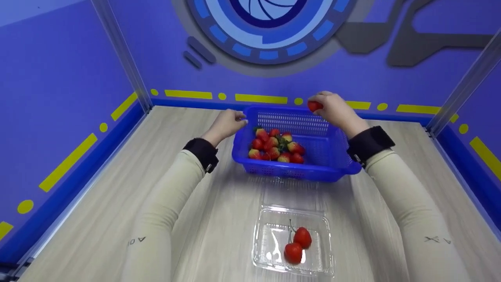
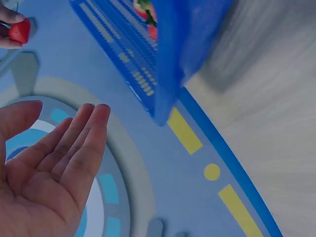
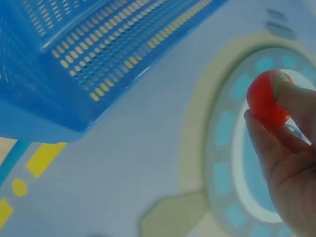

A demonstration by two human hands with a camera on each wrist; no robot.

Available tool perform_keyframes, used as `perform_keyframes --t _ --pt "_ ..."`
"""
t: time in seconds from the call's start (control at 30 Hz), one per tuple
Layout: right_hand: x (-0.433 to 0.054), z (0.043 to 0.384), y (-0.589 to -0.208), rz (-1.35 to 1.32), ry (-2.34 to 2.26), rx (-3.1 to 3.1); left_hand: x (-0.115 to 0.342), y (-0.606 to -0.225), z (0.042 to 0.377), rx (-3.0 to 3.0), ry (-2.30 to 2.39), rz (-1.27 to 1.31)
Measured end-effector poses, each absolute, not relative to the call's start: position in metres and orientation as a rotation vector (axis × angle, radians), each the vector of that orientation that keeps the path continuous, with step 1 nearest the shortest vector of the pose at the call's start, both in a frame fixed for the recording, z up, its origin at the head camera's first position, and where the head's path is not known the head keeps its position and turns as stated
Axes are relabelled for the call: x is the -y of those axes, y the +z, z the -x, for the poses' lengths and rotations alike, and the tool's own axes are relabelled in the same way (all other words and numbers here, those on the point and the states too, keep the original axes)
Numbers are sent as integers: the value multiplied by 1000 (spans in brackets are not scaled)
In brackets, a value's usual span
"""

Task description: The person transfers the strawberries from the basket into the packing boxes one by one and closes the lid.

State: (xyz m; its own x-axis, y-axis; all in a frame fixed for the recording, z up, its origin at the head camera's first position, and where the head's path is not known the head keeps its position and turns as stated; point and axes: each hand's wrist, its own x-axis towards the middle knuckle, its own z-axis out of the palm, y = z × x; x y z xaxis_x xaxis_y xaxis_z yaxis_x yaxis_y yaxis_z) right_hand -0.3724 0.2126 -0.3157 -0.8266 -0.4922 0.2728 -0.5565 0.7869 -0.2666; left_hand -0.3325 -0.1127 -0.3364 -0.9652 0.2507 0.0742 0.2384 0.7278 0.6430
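Note:
A blue plastic basket (image 1: 289, 167) holds several red and yellow-tipped strawberries (image 1: 273, 148), heaped at its left side. My right hand (image 1: 337, 111) pinches a red strawberry (image 3: 266, 98) between thumb and fingers above the basket's back right corner; a thin green stem shows by the thumb. At the basket's left rim is my left hand (image 1: 227, 124), its palm bare and fingers extended in the left wrist view. Nearer the body lies an open clear plastic clamshell box (image 1: 258, 246) with two red fruits (image 1: 294, 252) inside, each with a long thin stem.
The wood-grain table (image 1: 129, 188) is enclosed by blue printed panels (image 1: 250, 84) at the back and sides, with metal corner posts (image 1: 124, 55). The clear lid (image 1: 291, 196) of the box lies flat between it and the basket.

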Motion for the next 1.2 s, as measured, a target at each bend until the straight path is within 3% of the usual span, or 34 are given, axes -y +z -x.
perform_keyframes --t 0.43,0.83,1.2 --pt "-219 305 -317 -1013 578 2630 116 -341 288 -2864 1130 -471" --pt "-214 242 -335 -1404 589 2308 106 -350 233 -2763 1138 -550" --pt "-207 184 -378 -1644 459 2282 107 -405 195 -2540 1110 -549"
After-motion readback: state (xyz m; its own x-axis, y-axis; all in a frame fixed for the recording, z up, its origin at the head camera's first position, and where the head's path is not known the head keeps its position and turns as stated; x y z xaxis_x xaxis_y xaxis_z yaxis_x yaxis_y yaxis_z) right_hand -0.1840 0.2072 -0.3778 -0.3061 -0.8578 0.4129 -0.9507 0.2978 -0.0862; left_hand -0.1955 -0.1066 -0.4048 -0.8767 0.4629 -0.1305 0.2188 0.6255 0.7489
